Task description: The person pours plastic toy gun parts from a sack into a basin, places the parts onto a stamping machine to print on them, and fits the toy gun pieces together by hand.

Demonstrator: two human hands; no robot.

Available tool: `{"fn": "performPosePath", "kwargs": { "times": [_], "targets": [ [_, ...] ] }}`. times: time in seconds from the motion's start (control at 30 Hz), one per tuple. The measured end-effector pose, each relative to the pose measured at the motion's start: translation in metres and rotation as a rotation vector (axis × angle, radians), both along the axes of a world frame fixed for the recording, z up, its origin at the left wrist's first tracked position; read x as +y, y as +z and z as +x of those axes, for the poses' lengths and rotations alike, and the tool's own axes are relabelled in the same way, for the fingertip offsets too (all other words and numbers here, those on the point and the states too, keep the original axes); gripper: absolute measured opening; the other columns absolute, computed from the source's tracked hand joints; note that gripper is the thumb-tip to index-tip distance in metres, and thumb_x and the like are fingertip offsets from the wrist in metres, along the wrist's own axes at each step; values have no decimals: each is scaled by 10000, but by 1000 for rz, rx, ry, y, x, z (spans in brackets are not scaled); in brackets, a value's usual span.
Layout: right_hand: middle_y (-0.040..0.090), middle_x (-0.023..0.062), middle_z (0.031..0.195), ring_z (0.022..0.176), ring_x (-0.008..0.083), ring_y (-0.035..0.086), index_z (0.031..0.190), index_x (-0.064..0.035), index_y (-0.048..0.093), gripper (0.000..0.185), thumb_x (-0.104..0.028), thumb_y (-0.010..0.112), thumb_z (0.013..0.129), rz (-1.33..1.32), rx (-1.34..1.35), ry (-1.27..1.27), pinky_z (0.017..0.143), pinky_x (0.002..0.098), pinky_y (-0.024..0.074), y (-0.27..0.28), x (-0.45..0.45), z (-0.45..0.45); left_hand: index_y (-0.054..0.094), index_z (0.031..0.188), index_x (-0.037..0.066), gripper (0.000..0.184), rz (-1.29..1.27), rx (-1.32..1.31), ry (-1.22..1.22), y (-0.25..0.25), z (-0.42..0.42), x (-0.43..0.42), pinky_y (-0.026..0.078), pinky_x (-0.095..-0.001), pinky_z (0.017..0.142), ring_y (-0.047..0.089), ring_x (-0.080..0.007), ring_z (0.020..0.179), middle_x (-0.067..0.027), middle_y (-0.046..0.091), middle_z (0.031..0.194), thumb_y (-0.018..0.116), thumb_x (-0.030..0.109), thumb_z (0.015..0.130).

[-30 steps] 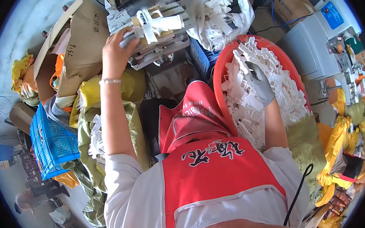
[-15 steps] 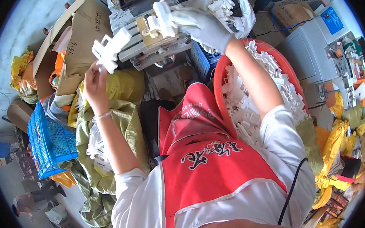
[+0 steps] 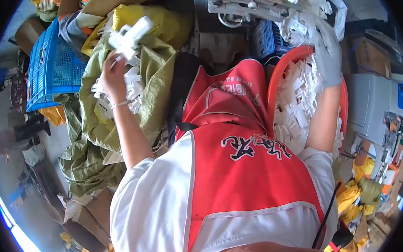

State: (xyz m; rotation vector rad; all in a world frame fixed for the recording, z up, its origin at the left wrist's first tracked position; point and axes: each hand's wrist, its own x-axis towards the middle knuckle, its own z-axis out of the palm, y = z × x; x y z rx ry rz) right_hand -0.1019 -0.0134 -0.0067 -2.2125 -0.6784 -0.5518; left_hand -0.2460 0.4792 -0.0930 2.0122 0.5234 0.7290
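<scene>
My left hand (image 3: 115,76) pinches a white cross-shaped plastic part (image 3: 130,38), slightly blurred. Hand and part are over the mouth of a green woven sack (image 3: 155,89), where similar white pieces (image 3: 134,89) lie. On the other side, my right hand (image 3: 328,56) wears a pale grey glove. Its fingers stretch out with nothing visible in them, over the far edge of a red tub (image 3: 279,75) heaped with white plastic pieces (image 3: 294,102). Just beyond those fingers is a white bag (image 3: 342,13) with more pieces.
A metal machine (image 3: 231,4) stands ahead, white parts lying on its top. Below it sits a dark blue crate (image 3: 270,38). A light blue basket (image 3: 52,66) and a yellow sack (image 3: 160,24) are at left. Farther left, another person (image 3: 8,138) is visible.
The view has swung toward the left and downward. My left hand has carried the white part from beside the machine to over the green sack. My right hand has left the machine top.
</scene>
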Motion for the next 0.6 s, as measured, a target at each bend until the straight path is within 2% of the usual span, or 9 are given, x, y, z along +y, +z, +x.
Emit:
{"fn": "performPosePath", "kwargs": {
  "times": [0.07, 0.13, 0.17, 0.2, 0.23, 0.33, 0.37, 0.5, 0.6],
  "targets": [
    [555, 131, 1197, 1117, 221, 516, 1145, 5, 565, 321, -148, 574, 863, -99, 74, -155, 958, 320, 379, -30, -47, -21, 621, 1066, 56, 297, 253, 69, 176, -7, -30, 34, 484, -228, 685, 588, -98, 787, -5, 627, 934, 685, 43, 776],
    [562, 131, 1178, 1111, 227, 520, 1145, -4, 567, 308, -156, 536, 879, -102, 112, -282, 958, 327, 379, -58, -99, -41, 581, 1125, 38, 285, -551, -272, 169, -25, -62, 81, 459, -300, 797, 562, -197, 979, -143, 580, 1070, 477, 193, 910],
    [569, 131, 1159, 1104, 234, 525, 1145, -13, 569, 300, -163, 498, 895, -101, 146, -373, 957, 333, 380, -68, -134, -58, 550, 1146, -7, 369, -145, -61, 315, -18, -70, 73, 444, -336, 851, 552, -249, 1016, -212, 555, 1104, 372, 233, 930],
    [582, 135, 1129, 1082, 240, 536, 1139, -14, 571, 301, -173, 503, 892, -118, 159, -479, 947, 327, 387, -74, -158, -74, 550, 1136, -21, 339, -190, 42, 486, 15, -60, 35, 466, -358, 839, 558, -255, 1013, -213, 550, 1146, 452, 215, 913],
    [595, 140, 1100, 1060, 246, 548, 1132, -15, 572, 303, -183, 507, 890, -132, 169, -583, 937, 320, 394, -80, -176, -84, 565, 1126, 4, 328, 481, 94, 337, -29, -85, 94, 484, -373, 830, 570, -251, 1011, -192, 572, 1152, 539, 222, 883],
    [604, 152, 1089, 1039, 288, 553, 1124, -61, 576, 315, -253, 513, 883, -257, 296, -814, 904, 337, 420, -109, -218, -109, 638, 1023, 44, 290, 1067, 157, 213, -45, -71, 93, 481, -394, 732, 618, -320, 829, -130, 662, 943, 612, 273, 847],
    [605, 154, 1093, 1041, 299, 552, 1121, -79, 580, 324, -287, 510, 883, -324, 395, -901, 899, 349, 425, -115, -218, -112, 638, 1026, 43, 292, 801, 404, 240, -27, -57, 40, 481, -398, 740, 620, -310, 843, -133, 665, 932, 600, 279, 857],
    [508, 178, 1241, 1140, 340, 485, 1252, -151, 476, 502, -447, 504, 847, -472, 756, -832, 934, 402, 404, -161, -203, -93, 642, 1038, 73, 281, 541, 317, -205, -71, -8, 11, 485, -387, 771, 622, -302, 887, -139, 658, 970, 612, 281, 851],
    [396, 204, 1350, 1224, 363, 408, 1357, -184, 345, 667, -520, 519, 808, -545, 854, -903, 990, 418, 358, -197, -192, -84, 613, 1093, 89, 325, 691, 453, -306, -105, 28, -8, 469, -394, 815, 609, -316, 930, -138, 645, 1024, 644, 254, 815]
  ]
}}
